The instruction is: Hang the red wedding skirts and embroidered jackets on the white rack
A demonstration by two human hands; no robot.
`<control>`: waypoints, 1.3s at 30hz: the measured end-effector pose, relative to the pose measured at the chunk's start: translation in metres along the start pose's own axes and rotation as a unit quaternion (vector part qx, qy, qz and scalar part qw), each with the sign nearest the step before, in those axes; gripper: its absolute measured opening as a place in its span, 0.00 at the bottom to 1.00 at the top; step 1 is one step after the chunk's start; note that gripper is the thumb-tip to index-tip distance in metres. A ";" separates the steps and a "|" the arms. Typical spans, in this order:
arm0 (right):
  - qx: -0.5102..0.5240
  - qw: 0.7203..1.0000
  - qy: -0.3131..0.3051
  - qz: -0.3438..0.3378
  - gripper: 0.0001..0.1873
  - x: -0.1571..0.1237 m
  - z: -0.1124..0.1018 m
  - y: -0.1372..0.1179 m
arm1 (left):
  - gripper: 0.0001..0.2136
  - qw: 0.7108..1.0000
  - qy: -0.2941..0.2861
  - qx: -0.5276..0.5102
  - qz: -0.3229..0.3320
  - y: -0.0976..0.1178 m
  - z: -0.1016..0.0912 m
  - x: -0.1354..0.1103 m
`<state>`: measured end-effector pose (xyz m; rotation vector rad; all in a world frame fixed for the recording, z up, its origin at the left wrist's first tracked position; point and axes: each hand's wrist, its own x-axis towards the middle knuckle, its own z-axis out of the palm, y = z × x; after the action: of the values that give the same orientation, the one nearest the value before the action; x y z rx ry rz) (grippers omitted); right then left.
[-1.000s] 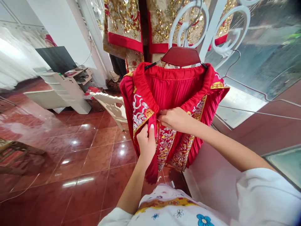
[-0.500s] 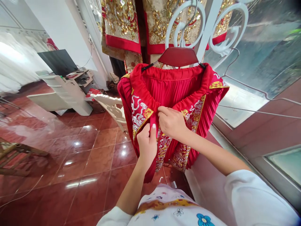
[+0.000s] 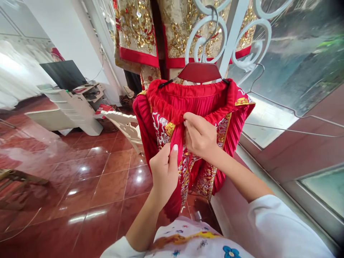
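Observation:
A red pleated skirt (image 3: 193, 92) with an elastic waistband and gold and silver embroidered panels hangs from a clip hanger (image 3: 199, 72) with a dark red bar. My right hand (image 3: 200, 136) pinches the front of the waistband near its middle. Lower and to the left, my left hand (image 3: 164, 172) grips a fold of the red cloth just below the band, its thumb on top. The fabric between the two hands is drawn taut. Inside the closed fingers, the cloth is partly hidden.
White scrolled ironwork (image 3: 228, 43) carries the hanger, with gold-sequined garments (image 3: 182, 32) behind it. An empty wire hanger (image 3: 279, 104) juts out at right beside the window. At left stand a cream chair (image 3: 122, 127) and a desk with a dark monitor (image 3: 64, 74).
My left hand has moved slightly left and down, pulling the cloth, and the waistband front is stretched more. The hanger and skirt sit a little lower and further left in view.

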<state>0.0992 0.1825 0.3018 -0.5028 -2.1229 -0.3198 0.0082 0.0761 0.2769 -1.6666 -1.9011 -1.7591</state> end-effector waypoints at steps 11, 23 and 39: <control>-0.044 0.983 -0.168 -0.054 0.17 -0.001 -0.028 0.077 | 0.16 0.979 -0.175 0.100 0.041 -0.024 -0.052 0.038; -0.108 0.965 -0.206 -0.116 0.11 0.007 -0.103 0.154 | 0.09 0.885 -0.303 0.073 0.346 -0.037 -0.036 0.212; 0.284 0.924 0.096 0.236 0.05 0.055 -0.095 0.186 | 0.12 0.906 0.103 -0.342 0.228 -0.037 0.000 0.264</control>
<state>0.2265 0.3211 0.4073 -0.5827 -1.7228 0.4915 -0.1271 0.2517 0.4251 -1.7872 -0.7301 -2.3848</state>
